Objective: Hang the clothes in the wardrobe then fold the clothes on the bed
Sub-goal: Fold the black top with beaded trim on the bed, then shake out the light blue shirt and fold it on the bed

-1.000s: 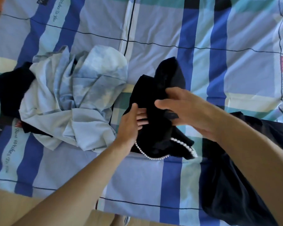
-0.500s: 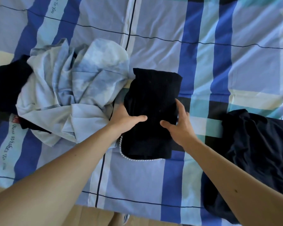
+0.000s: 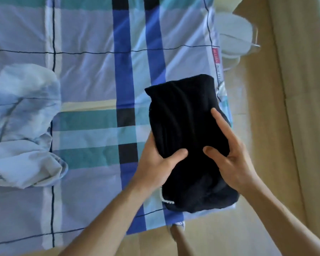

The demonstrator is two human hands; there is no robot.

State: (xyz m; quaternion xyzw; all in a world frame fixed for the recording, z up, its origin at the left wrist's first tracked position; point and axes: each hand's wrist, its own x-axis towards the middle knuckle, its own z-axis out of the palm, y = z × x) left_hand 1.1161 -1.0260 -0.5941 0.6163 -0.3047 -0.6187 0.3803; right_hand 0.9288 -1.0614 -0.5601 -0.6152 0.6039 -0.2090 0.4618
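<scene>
1. Black garment [image 3: 181, 115] — folded into a thick oblong and lying lengthwise at the right-hand edge of the checked bed sheet [image 3: 92, 74], with its near end close to the corner. Risk: set down this near the edge, it could slide off onto the wooden floor [image 3: 266, 89].
2. Left hand [image 3: 155, 163] grips the garment's left side, thumb pressed on top, fingers out of sight beneath. Right hand [image 3: 231, 156] grips the right side, thumb on top, forefinger stretched along the cloth. Risk: if one hand lets go first, the layers may sag and the fold may open.
3. White bead trim [image 3: 167, 201] peeps out at the near left corner. Risk: it may catch on the sheet or a finger and drag the bottom layer askew.
4. Dark bulk under the near end — whether it is the same garment or another cannot be told. Risk: an uneven base would likely tip the fold toward the edge.
5. Pale blue garment [image 3: 22, 115] lies crumpled at the left of the bed, well apart from the black one and not yet folded. Risk: none to the black one from that side.
</scene>
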